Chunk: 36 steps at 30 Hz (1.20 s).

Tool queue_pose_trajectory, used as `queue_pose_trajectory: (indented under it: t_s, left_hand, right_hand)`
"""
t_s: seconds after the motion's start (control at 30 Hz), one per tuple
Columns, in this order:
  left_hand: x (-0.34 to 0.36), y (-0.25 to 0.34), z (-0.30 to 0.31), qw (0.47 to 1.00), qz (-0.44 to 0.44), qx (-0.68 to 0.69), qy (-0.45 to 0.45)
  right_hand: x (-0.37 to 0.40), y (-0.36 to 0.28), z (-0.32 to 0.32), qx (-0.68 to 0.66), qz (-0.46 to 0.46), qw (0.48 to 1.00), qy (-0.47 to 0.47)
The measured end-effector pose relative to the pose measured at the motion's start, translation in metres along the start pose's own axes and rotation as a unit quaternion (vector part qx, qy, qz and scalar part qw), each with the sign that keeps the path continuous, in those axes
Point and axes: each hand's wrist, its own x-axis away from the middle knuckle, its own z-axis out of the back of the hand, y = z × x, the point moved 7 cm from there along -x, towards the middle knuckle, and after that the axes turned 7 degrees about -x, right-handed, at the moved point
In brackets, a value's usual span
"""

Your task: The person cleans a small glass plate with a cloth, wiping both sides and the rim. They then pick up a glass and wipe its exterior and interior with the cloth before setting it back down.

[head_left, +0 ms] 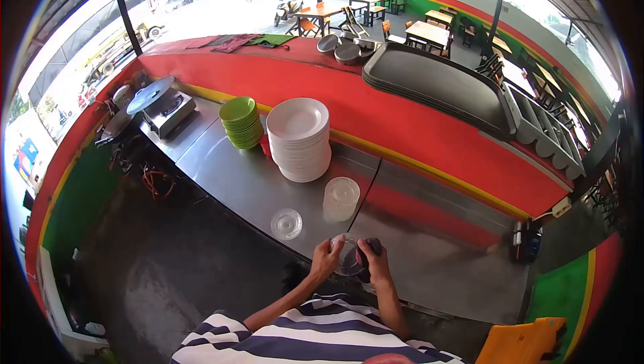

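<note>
Near the counter's front edge, my left hand (326, 259) grips the left side of a small clear glass dish (348, 260). My right hand (378, 263) is closed on a dark bunched cloth (367, 249) and presses it against the dish's right side. Part of the dish is hidden by the fingers and the cloth. Just beyond, a stack of clear glass dishes (342, 192) stands on the steel counter (235, 169). One more clear glass dish (287, 224) lies by itself to the left of my hands.
Behind are a tall stack of white plates (298, 121) and a stack of green bowls (240, 114). A portable stove (168, 112) sits at far left. Dark trays (436, 82) rest on the red wall (402, 129). An orange chair (520, 342) is at lower right.
</note>
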Motion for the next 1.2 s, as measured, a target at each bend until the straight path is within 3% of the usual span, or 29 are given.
queue_pose_trajectory:
  t_s: [0.07, 0.17, 0.27, 0.37, 0.47, 0.57, 0.67, 0.77, 0.8, 0.9, 1.0, 1.2]
  left_hand:
    - [0.002, 0.009, 0.0, 0.998, -0.005, 0.001, -0.066]
    - [-0.005, 0.005, -0.01, 0.98, -0.095, -0.107, -0.139]
    - [-0.014, 0.0, -0.008, 0.976, -0.124, -0.111, -0.137]
    - [0.003, 0.0, -0.005, 0.999, 0.002, 0.015, -0.045]
    - [0.003, -0.034, -0.011, 0.993, 0.064, 0.094, 0.021]
    - [0.016, -0.044, -0.032, 0.934, 0.238, 0.237, -0.122]
    - [0.036, 0.003, -0.027, 0.883, 0.28, 0.318, -0.202]
    - [0.022, -0.021, -0.035, 0.877, 0.274, 0.339, -0.204]
    - [0.024, -0.019, -0.036, 0.863, 0.277, 0.363, -0.216]
    - [0.031, -0.009, -0.048, 0.816, 0.269, 0.431, -0.276]
    - [0.045, -0.003, -0.062, 0.777, 0.245, 0.476, -0.331]
    - [0.064, 0.004, -0.072, 0.777, 0.266, 0.459, -0.338]
  right_hand:
    - [-0.002, 0.009, 0.006, 0.007, -0.026, 1.0, 0.004]
    - [0.011, -0.01, -0.001, 0.01, -0.049, 0.999, -0.018]
    - [0.006, -0.005, -0.004, -0.027, -0.07, 0.996, -0.037]
    - [0.0, 0.001, 0.0, -0.009, 0.004, 1.0, -0.022]
    - [0.007, -0.012, -0.006, 0.067, 0.146, 0.986, 0.03]
    - [0.015, -0.024, -0.009, 0.195, 0.237, 0.952, 0.01]
    - [0.025, -0.019, -0.026, 0.243, 0.226, 0.941, -0.064]
    - [0.038, -0.015, -0.044, 0.256, 0.25, 0.926, -0.122]
    - [0.038, -0.011, -0.044, 0.258, 0.22, 0.932, -0.131]
    - [0.038, -0.016, -0.042, 0.158, 0.275, 0.945, -0.082]
    - [0.048, -0.039, -0.042, 0.251, 0.374, 0.892, -0.049]
    - [0.045, -0.024, -0.01, 0.364, 0.38, 0.85, -0.011]
